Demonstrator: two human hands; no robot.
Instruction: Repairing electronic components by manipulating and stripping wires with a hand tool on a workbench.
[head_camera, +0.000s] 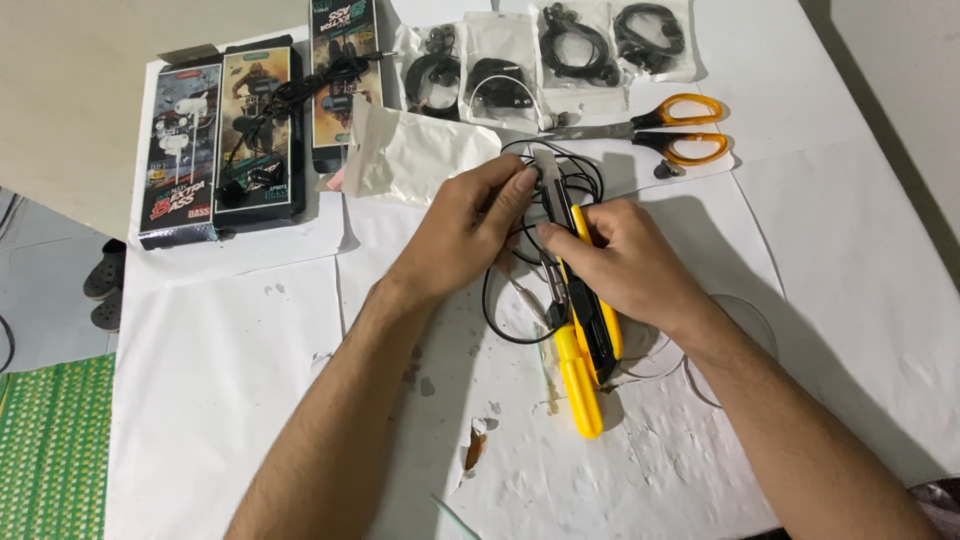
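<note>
My right hand (625, 265) grips a yellow and black utility knife (588, 340) with its blade pointing away from me. My left hand (470, 225) pinches a thin black earphone cable (492, 310) right at the blade tip. The cable loops on the white paper under both hands, and part of it is hidden by my fingers.
Orange-handled scissors (665, 128) lie behind my hands. Several clear bags of black earphones (575, 45) line the far edge. Earphone boxes (220, 130) stand at the far left, next to an empty white pouch (415, 155). Sandals (105, 285) and a green mat (55, 450) are on the floor.
</note>
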